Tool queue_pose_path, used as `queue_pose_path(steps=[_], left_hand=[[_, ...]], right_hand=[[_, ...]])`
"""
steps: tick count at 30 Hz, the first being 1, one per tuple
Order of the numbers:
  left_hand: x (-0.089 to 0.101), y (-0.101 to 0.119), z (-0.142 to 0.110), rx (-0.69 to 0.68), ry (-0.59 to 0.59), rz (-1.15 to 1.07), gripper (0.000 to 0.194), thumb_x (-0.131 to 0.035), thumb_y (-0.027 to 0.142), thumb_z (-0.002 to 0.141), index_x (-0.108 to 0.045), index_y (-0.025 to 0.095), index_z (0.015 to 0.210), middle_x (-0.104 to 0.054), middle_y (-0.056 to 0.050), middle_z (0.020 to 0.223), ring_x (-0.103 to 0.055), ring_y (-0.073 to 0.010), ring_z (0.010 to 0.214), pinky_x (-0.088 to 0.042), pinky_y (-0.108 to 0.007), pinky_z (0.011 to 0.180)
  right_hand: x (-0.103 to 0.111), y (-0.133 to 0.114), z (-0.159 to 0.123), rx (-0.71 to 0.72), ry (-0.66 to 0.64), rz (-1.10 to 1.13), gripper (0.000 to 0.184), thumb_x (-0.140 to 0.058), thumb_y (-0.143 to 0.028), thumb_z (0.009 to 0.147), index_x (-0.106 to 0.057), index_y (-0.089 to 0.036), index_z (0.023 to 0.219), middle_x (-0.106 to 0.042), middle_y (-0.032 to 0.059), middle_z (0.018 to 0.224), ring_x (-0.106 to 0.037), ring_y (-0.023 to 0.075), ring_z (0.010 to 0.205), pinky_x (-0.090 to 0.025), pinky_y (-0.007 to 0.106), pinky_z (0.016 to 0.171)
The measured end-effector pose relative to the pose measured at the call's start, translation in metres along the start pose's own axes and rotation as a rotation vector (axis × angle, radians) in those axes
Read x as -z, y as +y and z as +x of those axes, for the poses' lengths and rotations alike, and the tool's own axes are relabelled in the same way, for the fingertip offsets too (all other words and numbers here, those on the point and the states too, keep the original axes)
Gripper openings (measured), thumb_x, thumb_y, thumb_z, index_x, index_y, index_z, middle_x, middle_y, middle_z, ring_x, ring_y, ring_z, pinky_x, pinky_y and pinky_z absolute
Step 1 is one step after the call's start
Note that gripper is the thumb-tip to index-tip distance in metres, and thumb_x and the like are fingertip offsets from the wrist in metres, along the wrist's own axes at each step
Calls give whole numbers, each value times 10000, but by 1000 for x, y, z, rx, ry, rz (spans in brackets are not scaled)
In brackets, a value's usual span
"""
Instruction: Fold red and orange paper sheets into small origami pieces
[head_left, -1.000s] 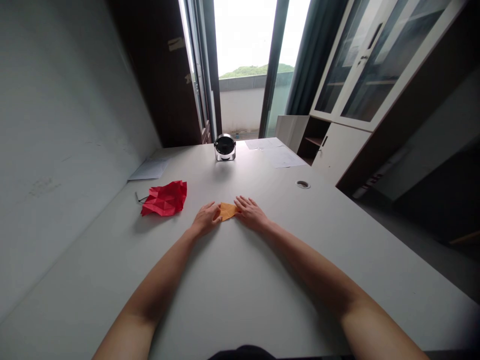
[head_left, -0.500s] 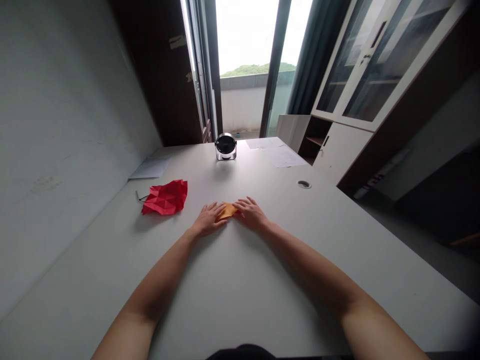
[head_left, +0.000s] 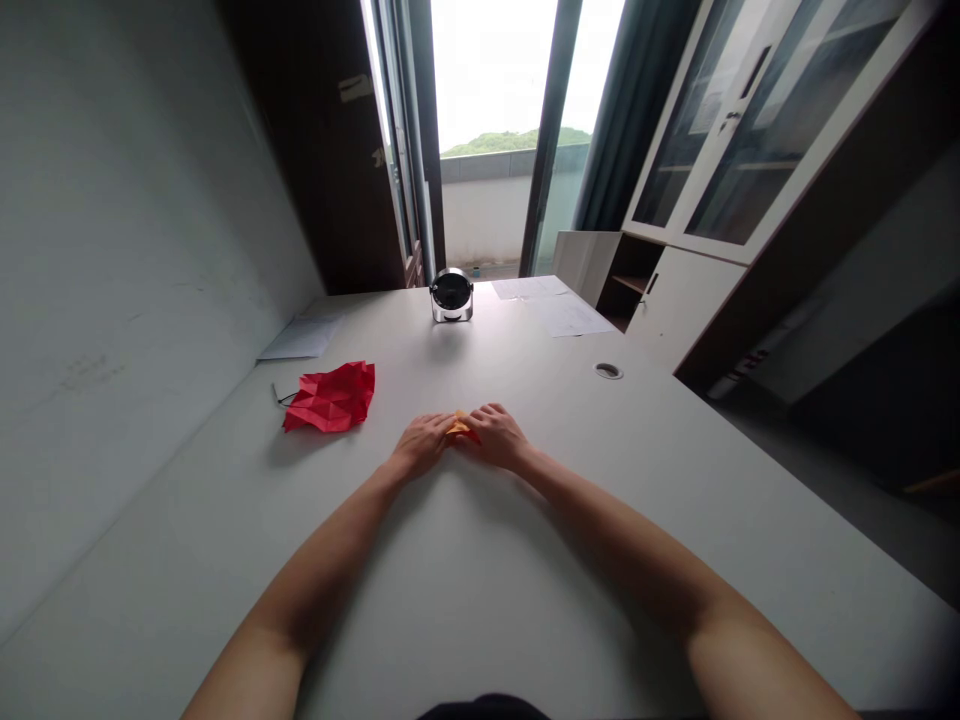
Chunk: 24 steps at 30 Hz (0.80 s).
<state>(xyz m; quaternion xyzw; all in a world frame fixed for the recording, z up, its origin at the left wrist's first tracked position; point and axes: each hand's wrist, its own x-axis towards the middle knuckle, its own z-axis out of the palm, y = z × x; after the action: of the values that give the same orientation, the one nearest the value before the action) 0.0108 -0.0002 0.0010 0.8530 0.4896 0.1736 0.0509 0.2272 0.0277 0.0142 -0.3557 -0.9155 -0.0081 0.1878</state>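
Between my two hands, on the white table (head_left: 480,560), is a small piece of folded paper (head_left: 461,428), orange with a bit of red at its lower right. My left hand (head_left: 424,440) is closed on its left side, fingers pressed together. From the right, my right hand (head_left: 496,435) grips the other side with curled fingers. Much of the paper is hidden under the fingers. Further left lies a creased red sheet of paper (head_left: 330,398), with a thin dark cord (head_left: 283,398) poking out at its left edge.
At the table's far end stands a round black device on a silver stand (head_left: 451,294). White papers (head_left: 574,315) lie at the far right, and another sheet (head_left: 298,337) rests by the left wall. A cable hole (head_left: 607,371) is set into the tabletop. White cabinets (head_left: 686,300) stand at right.
My hands have come closer together and closed over the folded paper. Less of its orange face shows now, and more red shows at the lower right.
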Motion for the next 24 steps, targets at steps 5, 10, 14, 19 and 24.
queue_pose_path(steps=[5,10,14,19,24], left_hand=[[3,6,-2,78,27,60,380,-433,326,1011,-561,253,1361,-655,-90,1301,-601,-238,1167,-436,-364,1024],[8,15,-1,109,47,113,377,-359,302,1029,-577,239,1329,-689,-116,1206,-642,-250,1072,-440,-393,1001],[8,25,0,101,82,69,382,-358,383,1032,-600,264,1303,-679,-97,1229,-647,-252,1060,-451,-391,986],[6,25,-1,236,228,-92,488,-431,495,996,-508,259,1417,-655,-88,1289,-643,-256,1085,-499,-363,918],[6,20,1,395,280,-339,638,-519,622,916,-519,218,1411,-690,-97,1224,-689,-233,946,-537,-319,790]], right_hand=[[4,-1,0,-25,-60,-18,359,-501,-469,990,-679,-193,1134,-708,109,1024,-622,228,942,-386,333,890],[3,-2,2,-96,-86,-41,225,-528,-347,972,-685,-208,1054,-705,93,1005,-632,225,917,-418,311,832],[4,-3,3,-143,-83,-52,223,-498,-318,986,-689,-212,1031,-713,95,989,-648,223,910,-424,303,831],[5,-1,1,-207,11,-39,303,-392,-314,1031,-677,-210,1045,-728,77,940,-664,204,815,-409,274,720],[5,-2,-1,-249,151,80,268,-421,-300,1007,-652,-220,1117,-746,67,990,-665,185,790,-401,245,667]])
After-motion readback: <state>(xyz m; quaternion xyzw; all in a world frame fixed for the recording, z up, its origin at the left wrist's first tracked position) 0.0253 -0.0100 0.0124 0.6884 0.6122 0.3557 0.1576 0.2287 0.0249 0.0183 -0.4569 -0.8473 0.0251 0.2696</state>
